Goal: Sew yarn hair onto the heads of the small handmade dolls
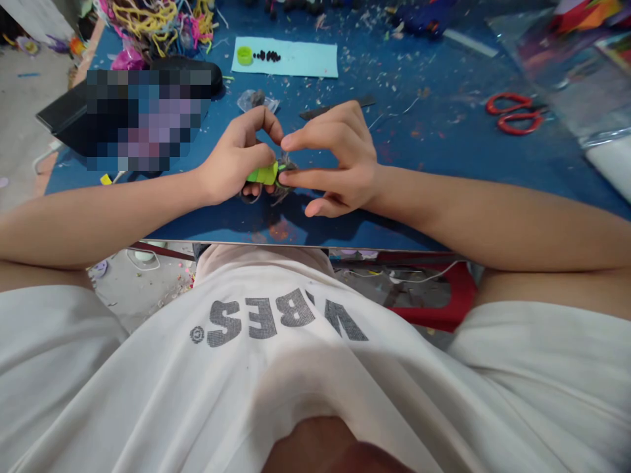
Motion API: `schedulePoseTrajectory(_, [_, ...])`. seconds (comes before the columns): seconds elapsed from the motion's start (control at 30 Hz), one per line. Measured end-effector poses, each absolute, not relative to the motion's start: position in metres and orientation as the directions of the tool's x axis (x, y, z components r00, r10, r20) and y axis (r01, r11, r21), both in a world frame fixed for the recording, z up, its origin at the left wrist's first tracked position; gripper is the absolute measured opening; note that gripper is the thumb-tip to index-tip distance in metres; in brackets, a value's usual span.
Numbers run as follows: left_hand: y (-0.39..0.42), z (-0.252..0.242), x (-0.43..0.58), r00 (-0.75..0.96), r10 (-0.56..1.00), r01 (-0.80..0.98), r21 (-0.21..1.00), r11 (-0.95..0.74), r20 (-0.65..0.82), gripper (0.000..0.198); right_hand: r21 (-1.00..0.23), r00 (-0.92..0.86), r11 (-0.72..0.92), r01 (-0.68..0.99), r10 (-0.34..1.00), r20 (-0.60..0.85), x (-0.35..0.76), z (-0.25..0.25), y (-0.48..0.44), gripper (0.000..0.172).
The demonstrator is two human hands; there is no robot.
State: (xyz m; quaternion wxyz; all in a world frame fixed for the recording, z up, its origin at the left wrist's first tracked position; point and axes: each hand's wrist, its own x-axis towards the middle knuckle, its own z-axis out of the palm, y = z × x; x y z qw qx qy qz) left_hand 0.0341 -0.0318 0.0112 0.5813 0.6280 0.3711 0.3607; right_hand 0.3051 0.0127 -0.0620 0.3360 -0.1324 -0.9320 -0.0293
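Note:
My left hand [239, 154] is closed round a small bright green piece [266, 173], banded and roughly cylindrical, with grey strands [282, 192] at its right end. Its thumb presses on the top and its index finger arches above. From the right, my right hand [340, 157] reaches in with bent fingers. One lower fingertip touches the green piece's end, while the upper one meets my left index fingertip above the grey strands. The fingers hide part of the piece, and its exact kind is unclear. Behind them lies a clear plastic bag [257, 100] with a grey lump.
A dark blade-like strip [340, 107] lies behind my right hand. Red-handled scissors [522, 117] are at right. Farther back, a light blue card [310, 60] carries a green ring and small dark beads. Tangled yarn [158, 29], a blurred-out device and plastic packets [557, 79] flank the blue table.

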Motion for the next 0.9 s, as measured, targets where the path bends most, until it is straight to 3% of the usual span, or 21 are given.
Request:
schedulePoseTrajectory(0.1, [-0.033, 0.013, 0.035, 0.477, 0.879, 0.069, 0.997, -0.036, -0.001, 0.031, -0.014, -0.719, 0.975, 0.223, 0.174, 0.673, 0.309, -0.064, 0.022, 0.101])
schedulePoseTrajectory(0.3, [-0.032, 0.011, 0.038, 0.447, 0.894, 0.033, 0.999, 0.005, -0.019, 0.034, -0.006, -0.746, 0.956, 0.295, 0.234, 0.623, 0.306, -0.055, 0.02, 0.102])
schedulePoseTrajectory(0.5, [-0.031, 0.009, 0.038, 0.423, 0.906, -0.028, 0.999, 0.032, -0.017, 0.029, 0.098, -0.487, 0.988, 0.12, -0.027, 0.873, 0.299, -0.051, 0.015, 0.08])
schedulePoseTrajectory(0.67, [-0.028, 0.009, 0.037, 0.379, 0.926, -0.046, 0.999, 0.019, 0.0, 0.023, -0.091, -0.632, 0.963, 0.253, 0.236, 0.738, 0.309, -0.064, 0.022, 0.095])
schedulePoseTrajectory(0.8, [-0.028, 0.011, 0.038, 0.353, 0.936, -0.075, 0.997, 0.033, -0.004, 0.022, 0.042, -0.643, 0.972, 0.232, 0.12, 0.756, 0.311, -0.063, 0.023, 0.09])
schedulePoseTrajectory(0.9, [-0.026, 0.011, 0.04, 0.362, 0.932, -0.084, 0.994, 0.068, -0.033, 0.024, 0.001, -0.656, 0.964, 0.265, 0.18, 0.733, 0.307, -0.055, 0.02, 0.087])
